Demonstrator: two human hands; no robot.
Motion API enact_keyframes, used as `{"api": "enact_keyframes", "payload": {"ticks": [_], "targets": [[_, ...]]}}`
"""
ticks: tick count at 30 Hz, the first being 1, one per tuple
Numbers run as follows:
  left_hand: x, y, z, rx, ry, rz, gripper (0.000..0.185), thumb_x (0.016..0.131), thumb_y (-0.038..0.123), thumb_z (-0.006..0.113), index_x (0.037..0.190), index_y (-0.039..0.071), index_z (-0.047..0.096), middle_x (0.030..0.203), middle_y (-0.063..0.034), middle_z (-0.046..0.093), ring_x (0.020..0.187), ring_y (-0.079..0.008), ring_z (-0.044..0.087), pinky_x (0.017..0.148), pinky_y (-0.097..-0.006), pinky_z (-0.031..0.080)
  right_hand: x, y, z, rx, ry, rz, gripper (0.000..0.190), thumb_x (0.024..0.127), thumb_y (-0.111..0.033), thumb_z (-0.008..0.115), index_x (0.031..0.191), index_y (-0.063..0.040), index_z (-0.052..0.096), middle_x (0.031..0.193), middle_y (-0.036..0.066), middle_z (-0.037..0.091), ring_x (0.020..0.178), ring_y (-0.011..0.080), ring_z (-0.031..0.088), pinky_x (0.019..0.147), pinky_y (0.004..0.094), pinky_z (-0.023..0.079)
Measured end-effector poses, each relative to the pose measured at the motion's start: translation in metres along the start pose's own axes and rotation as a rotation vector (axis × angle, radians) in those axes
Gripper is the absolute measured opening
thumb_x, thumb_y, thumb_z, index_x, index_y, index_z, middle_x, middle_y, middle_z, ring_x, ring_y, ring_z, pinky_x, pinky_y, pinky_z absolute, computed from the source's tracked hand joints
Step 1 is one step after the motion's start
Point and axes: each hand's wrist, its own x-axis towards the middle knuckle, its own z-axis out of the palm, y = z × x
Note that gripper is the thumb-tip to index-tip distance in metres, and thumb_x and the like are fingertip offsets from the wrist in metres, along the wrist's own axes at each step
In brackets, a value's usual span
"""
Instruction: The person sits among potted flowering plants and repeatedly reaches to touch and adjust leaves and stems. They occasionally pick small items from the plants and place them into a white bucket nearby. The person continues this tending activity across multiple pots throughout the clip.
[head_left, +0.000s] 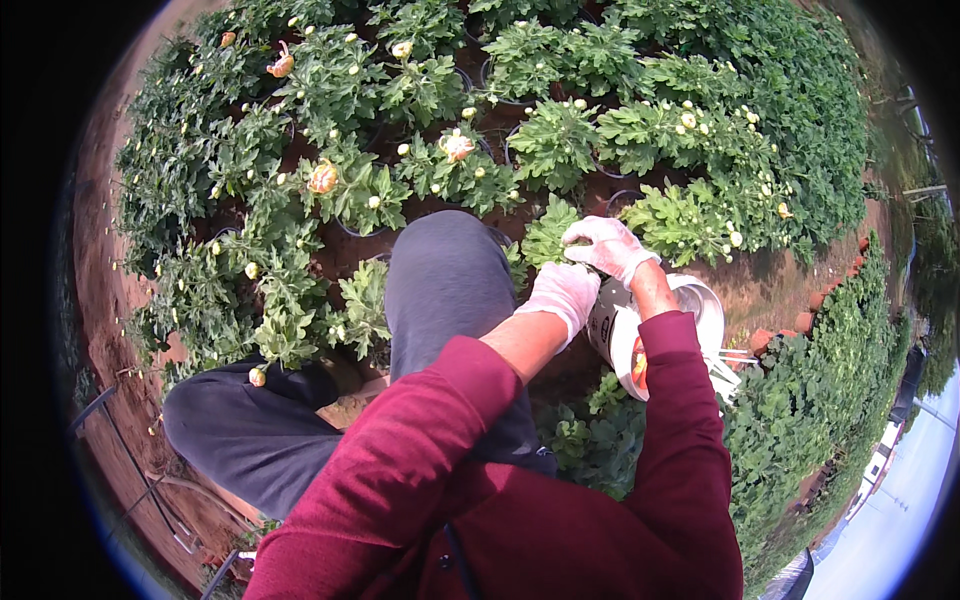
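Note:
My left hand (561, 297), in a thin whitish glove, is curled near the top of a white bucket. Just above it, my right hand (609, 246), gloved alike, bends its fingers toward the left one. A bit of dark green shows between them, but the fingertips are hidden and what they grip is unclear. Beside both hands stands a leafy green chrysanthemum plant (551, 229). The white bucket (701, 289) is right below my right wrist, partly covered by my forearm. Something red and orange (640, 364) shows at its side.
Rows of potted chrysanthemums (555, 142) with pale buds fill the ground ahead. A few bear open peach blooms (323, 178). White sticks (724, 373) poke out by the bucket. My bent knee (450, 262) is close to the plants. Terracotta pots (804, 322) line another green bed at right.

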Motion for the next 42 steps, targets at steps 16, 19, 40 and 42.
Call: {"api": "enact_keyframes", "payload": {"ticks": [16, 19, 40, 42], "targets": [[0.0, 0.001, -0.007, 0.017, -0.077, -0.005, 0.02, 0.09, 0.013, 0.061, 0.108, 0.012, 0.069, 0.108, -0.0081, 0.072, 0.102, -0.0251, 0.071, 0.083, -0.0403, 0.054, 0.039, 0.072, 0.046, -0.006, 0.539, 0.516, 0.019, 0.086, -0.023, 0.07, 0.091, -0.005, 0.069, 0.089, 0.014, 0.07, 0.087, 0.0284, 0.066, 0.079, 0.0397, 0.05], [-0.002, 0.002, -0.005, 0.014, -0.086, 0.025, 0.02, 0.09, 0.013, 0.061, 0.108, 0.012, 0.07, 0.107, -0.008, 0.072, 0.102, -0.0251, 0.071, 0.082, -0.0402, 0.054, 0.044, 0.076, 0.042, 0.076, 0.751, 0.564, 0.021, 0.089, -0.022, 0.069, 0.097, -0.003, 0.068, 0.09, 0.015, 0.069, 0.084, 0.0288, 0.064, 0.078, 0.0391, 0.05], [-0.005, 0.002, -0.004, -0.054, -0.002, -0.015, 0.023, 0.094, 0.016, 0.057, 0.112, 0.01, 0.069, 0.107, -0.0099, 0.073, 0.099, -0.0262, 0.072, 0.08, -0.0403, 0.054, 0.031, 0.053, 0.015, 0.218, 0.627, 0.483, 0.032, 0.091, -0.035, 0.069, 0.094, -0.003, 0.067, 0.09, 0.011, 0.069, 0.085, 0.0266, 0.063, 0.079, 0.0393, 0.049], [-0.008, 0.002, -0.008, -0.176, 0.018, -0.056, 0.032, 0.089, 0.014, 0.062, 0.121, 0.007, 0.062, 0.11, -0.0144, 0.069, 0.098, -0.0306, 0.071, 0.081, -0.0416, 0.055, 0.029, 0.047, 0.008, 0.287, 0.538, 0.47, 0.034, 0.091, -0.037, 0.07, 0.094, -0.003, 0.069, 0.089, 0.01, 0.068, 0.082, 0.0224, 0.061, 0.076, 0.0363, 0.048]]}}
